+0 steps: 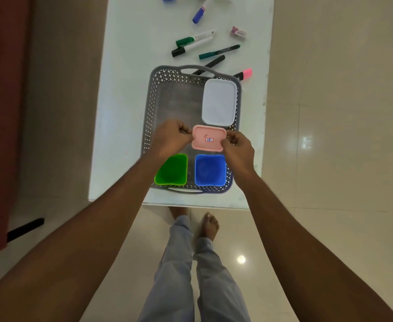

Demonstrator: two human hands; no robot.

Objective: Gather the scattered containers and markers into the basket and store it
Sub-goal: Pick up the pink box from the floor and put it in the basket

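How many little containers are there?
4: white lidded box far right in the basket; green cup and blue cup at its near end; pink box held over it by left hand and right hand.

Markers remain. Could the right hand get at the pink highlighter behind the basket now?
Probably, once freed: the right hand pinches the pink container, but the pink highlighter lies uncovered beyond the basket.

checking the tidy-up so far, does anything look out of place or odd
Nothing spilled or broken. The coloured markers and small pink block lie scattered on the white table beyond the grey perforated plastic basket.
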